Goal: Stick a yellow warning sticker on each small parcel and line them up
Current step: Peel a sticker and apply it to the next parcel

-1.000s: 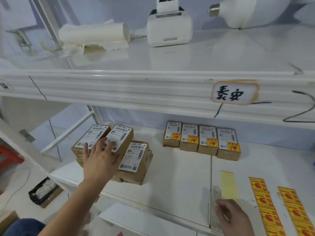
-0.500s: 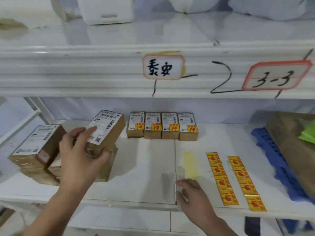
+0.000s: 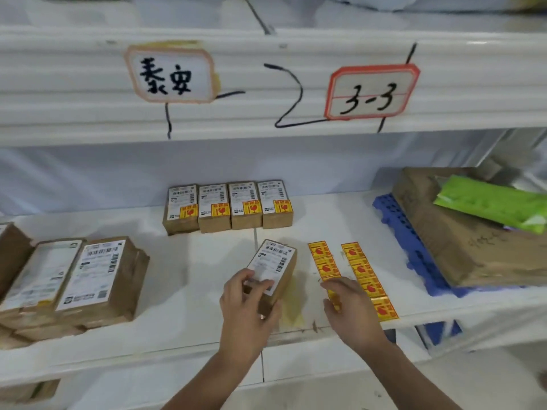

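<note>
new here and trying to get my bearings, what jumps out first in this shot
The left hand holds a small brown parcel at the front of the shelf, while the right hand is on the yellow sticker strips beside it. Behind, four stickered parcels stand in a row; unstickered ones are stacked at left.

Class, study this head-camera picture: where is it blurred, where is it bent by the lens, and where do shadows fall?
Head view: parcel in the left hand and the right hand look soft; small label print is unreadable; the shelf edge bows from wide-angle distortion; soft shadows lie right of the parcel stack; lighting even, no harsh glare.
</note>
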